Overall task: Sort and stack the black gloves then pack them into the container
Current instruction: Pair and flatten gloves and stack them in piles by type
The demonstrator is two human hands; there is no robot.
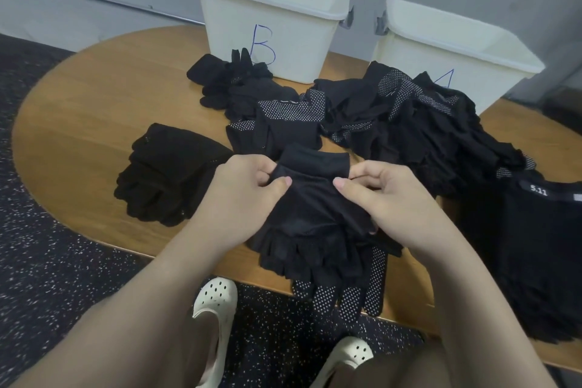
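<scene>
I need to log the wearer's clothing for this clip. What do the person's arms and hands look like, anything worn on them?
Both forearms are bare, with no sleeves in view. The left hand and right hand wear no gloves, rings, or watch; fingernails are short and unpainted.

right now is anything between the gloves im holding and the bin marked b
Yes. Both hands pinch the held gloves near the table's front edge. Loose black gloves lie heaped on the table between them and bin B, some right against its front wall. Its open top looks unobstructed, so lifting over the heap should work.
</scene>
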